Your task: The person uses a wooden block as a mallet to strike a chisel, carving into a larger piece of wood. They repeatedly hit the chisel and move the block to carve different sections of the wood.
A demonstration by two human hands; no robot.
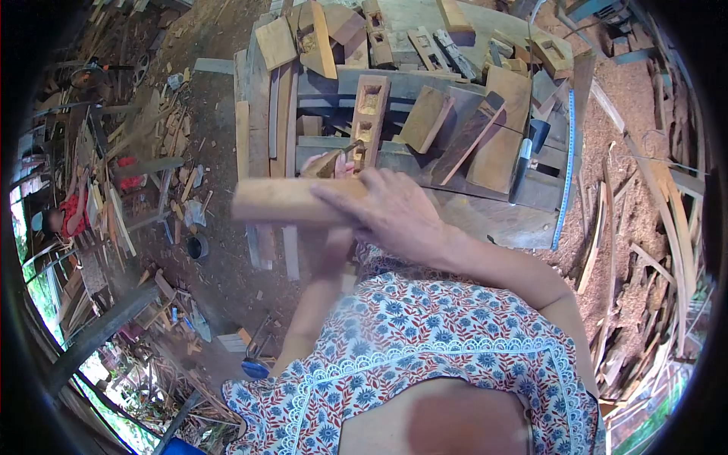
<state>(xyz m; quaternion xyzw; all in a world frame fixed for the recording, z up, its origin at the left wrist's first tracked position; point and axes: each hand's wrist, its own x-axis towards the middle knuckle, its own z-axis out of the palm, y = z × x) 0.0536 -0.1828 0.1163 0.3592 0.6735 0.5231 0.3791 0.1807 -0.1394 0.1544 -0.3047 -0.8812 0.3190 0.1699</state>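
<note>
My right hand (pixel 398 212) is closed around one end of a thick wooden block (pixel 284 199), held level across my front above the bench. Beyond it and partly hidden by the block, my left hand (pixel 345 165) is wrapped around what looks like a chisel (pixel 326 163). Its dark narrow end points toward a wooden piece with rectangular mortises (pixel 370 114). That piece lies lengthwise away from me, with light wood showing in its holes. The block covers most of the left fingers and the near end of the piece.
On the bench, a wide board (pixel 500 136), a short plank (pixel 427 119) and a dark-edged strip (pixel 470 140) lie right of the piece. More mortised pieces (pixel 378 34) lie at the back. A blue measuring tape (pixel 565 182) runs along the right edge. Another person (pixel 70 216) is far left.
</note>
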